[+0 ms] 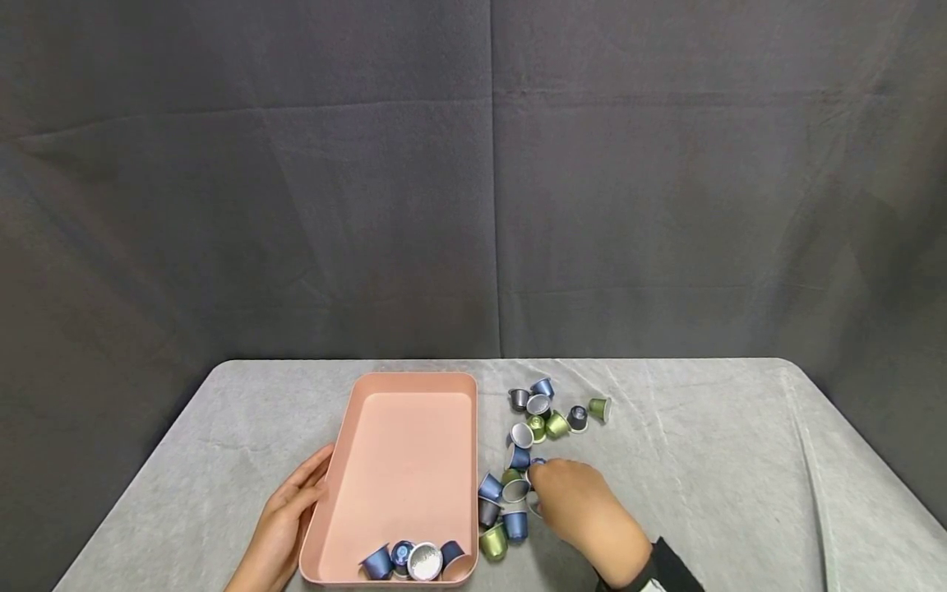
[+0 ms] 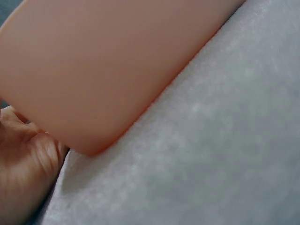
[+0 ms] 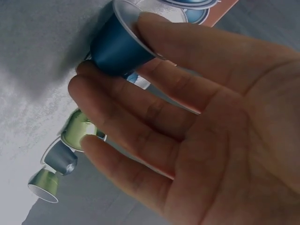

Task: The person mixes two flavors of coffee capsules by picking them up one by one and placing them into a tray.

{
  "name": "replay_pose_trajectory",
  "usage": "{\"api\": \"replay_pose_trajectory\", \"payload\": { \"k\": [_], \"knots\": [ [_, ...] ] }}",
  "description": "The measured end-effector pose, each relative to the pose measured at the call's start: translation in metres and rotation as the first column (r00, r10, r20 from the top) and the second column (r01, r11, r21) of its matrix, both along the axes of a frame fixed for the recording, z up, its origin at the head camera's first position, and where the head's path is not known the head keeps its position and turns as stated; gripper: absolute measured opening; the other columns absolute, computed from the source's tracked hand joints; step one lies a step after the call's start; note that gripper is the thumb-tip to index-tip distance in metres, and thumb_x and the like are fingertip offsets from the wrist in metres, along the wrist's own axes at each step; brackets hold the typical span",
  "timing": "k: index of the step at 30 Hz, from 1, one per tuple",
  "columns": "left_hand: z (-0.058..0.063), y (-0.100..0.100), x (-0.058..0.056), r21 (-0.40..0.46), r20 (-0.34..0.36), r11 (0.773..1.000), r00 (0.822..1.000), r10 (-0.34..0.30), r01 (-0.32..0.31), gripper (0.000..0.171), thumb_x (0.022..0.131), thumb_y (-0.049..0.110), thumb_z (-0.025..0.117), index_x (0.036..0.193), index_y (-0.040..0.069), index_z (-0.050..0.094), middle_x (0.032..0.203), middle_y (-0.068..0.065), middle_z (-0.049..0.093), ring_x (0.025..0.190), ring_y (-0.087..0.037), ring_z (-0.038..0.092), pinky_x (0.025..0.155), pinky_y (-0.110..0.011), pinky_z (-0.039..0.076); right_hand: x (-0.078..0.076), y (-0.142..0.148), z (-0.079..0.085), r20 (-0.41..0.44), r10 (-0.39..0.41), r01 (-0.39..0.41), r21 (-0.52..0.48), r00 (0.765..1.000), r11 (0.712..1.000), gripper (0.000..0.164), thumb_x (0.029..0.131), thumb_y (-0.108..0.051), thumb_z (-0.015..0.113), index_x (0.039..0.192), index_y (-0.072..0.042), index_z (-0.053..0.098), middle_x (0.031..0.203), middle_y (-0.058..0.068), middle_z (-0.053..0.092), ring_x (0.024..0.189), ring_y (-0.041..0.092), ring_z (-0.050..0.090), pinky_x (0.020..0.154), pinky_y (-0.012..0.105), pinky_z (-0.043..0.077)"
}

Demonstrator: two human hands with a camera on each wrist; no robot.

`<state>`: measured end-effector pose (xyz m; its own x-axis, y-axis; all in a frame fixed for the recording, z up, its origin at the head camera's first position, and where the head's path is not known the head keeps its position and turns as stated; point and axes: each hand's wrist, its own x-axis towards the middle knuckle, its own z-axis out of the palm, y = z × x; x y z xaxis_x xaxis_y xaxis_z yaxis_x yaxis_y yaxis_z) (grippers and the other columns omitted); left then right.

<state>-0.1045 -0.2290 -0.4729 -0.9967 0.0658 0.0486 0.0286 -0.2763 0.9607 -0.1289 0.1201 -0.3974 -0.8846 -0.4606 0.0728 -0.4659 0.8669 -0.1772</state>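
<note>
In the head view, a pink tray [image 1: 403, 469] lies on the table, with several coffee capsules grouped at its near end, one showing its silver lid [image 1: 425, 562]. My left hand [image 1: 284, 514] rests against the tray's left side, its fingers extended along the wall; part of its palm shows beside the tray in the left wrist view. To the right of the tray, my right hand [image 1: 584, 510] reaches down at a loose cluster of capsules. The right wrist view shows its thumb and fingertips pinching a blue coffee capsule [image 3: 117, 47] by the rim and side.
Blue, black and green capsules lie strewn along the tray's right side, among them a green capsule [image 1: 493, 543] close to its wall and another green capsule [image 1: 600, 409] farthest right. A pale grey cloth [image 1: 725, 485] covers the table, and a dark curtain [image 1: 629, 205] hangs behind it.
</note>
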Motion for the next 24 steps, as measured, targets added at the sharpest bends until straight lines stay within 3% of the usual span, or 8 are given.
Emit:
{"api": "replay_pose_trajectory", "payload": {
  "k": [24],
  "knots": [
    [-0.001,-0.001,-0.001,-0.002,0.005,1.0,1.0,-0.003,0.003,0.061,0.103,0.004,0.044,0.152,-0.013,0.013,0.132,0.018,0.056,0.122,-0.002,0.052,0.096,-0.021,0.046,0.012,-0.006,0.017,-0.123,-0.009,0.019,0.078,0.992,0.997,0.021,0.084,-0.018,0.075,0.073,-0.006,0.061,0.068,0.005,0.054,0.064,0.026,0.059,0.059,0.043,0.048]
  ]
}}
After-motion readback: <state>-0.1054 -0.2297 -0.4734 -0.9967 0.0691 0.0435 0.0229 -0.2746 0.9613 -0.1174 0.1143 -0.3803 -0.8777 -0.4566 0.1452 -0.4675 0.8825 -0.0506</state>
